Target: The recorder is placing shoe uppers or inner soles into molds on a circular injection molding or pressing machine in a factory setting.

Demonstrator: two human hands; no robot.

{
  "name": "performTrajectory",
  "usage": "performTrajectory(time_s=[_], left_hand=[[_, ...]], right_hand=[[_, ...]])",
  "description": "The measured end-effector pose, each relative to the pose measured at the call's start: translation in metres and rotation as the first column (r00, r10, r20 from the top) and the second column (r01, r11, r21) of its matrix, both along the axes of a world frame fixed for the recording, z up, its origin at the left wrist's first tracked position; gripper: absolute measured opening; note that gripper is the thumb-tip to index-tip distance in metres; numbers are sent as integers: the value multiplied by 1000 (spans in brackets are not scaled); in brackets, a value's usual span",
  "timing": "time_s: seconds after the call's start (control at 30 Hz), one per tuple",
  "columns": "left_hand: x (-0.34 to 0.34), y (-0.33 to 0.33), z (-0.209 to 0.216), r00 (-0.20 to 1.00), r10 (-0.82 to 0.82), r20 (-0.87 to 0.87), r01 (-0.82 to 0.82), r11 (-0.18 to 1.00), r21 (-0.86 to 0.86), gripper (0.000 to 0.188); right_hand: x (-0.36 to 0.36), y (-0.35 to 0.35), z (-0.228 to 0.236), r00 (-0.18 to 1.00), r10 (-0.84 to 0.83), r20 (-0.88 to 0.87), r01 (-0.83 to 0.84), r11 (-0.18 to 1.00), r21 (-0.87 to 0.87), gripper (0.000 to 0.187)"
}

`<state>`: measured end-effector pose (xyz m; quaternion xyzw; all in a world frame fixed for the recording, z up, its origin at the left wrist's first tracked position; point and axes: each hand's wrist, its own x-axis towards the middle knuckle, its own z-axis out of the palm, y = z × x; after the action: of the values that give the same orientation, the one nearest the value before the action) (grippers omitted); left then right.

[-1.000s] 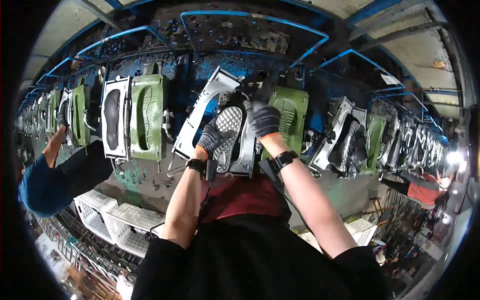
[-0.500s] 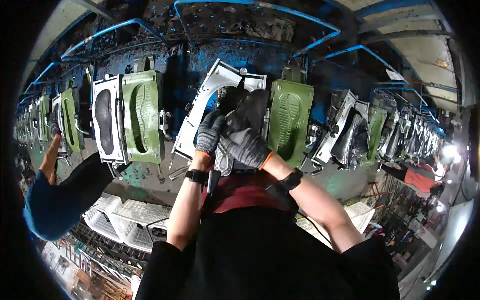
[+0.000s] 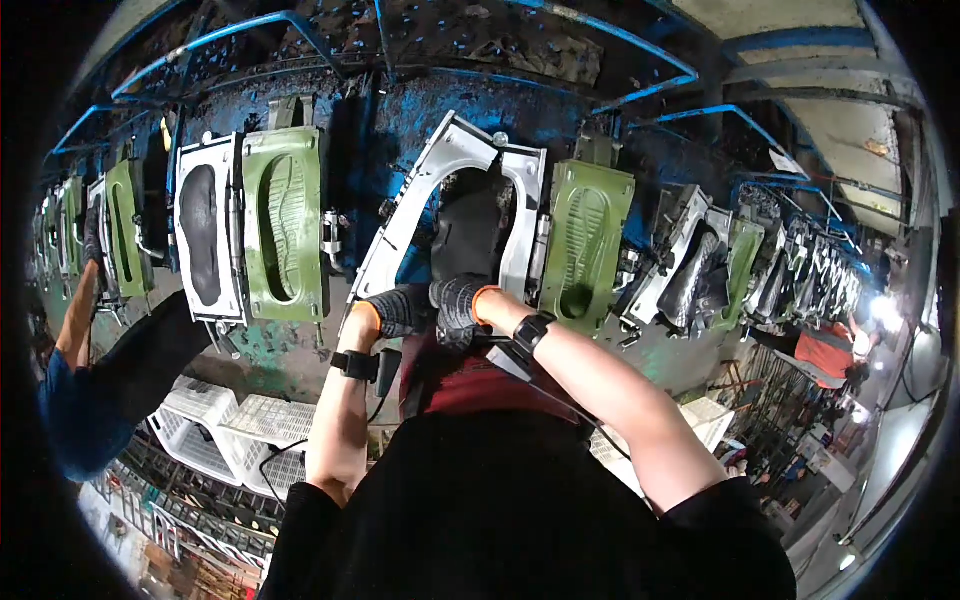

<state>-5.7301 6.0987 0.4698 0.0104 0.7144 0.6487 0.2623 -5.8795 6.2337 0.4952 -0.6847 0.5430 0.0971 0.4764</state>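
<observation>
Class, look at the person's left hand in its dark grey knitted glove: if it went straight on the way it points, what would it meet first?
Most likely the grey-gloved right hand, immediately to the right of the left hand; whether the two already touch is unclear.

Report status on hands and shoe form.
Left hand, right hand side by side, grips unclear. Black shoe form between open silver mould halves. Hands hide its near end.

Fisheye view, corners black — blue tubular metal rails [image 3: 205,52] bend near the rim. A round white lamp [image 3: 885,312] glares at far right; the black cloth shirt [image 3: 530,510] sinks into shadow.
</observation>
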Motion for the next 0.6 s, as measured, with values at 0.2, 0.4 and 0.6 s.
performTrajectory(time_s=[0.2, 0.4, 0.6], left_hand=[[-53, 52, -28, 190, 915, 356, -969, 232, -80, 51], [-77, 56, -34, 162, 955, 248, -974, 196, -116, 37], [-109, 55, -14, 243, 951, 189, -969, 249, -7, 34]], right_hand=[[-11, 27, -10, 906, -417, 77, 419, 908, -11, 45], [-38, 22, -11, 251, -950, -185, 943, 283, -173, 58], [-56, 51, -18, 265, -955, 135, 927, 214, -307, 33]])
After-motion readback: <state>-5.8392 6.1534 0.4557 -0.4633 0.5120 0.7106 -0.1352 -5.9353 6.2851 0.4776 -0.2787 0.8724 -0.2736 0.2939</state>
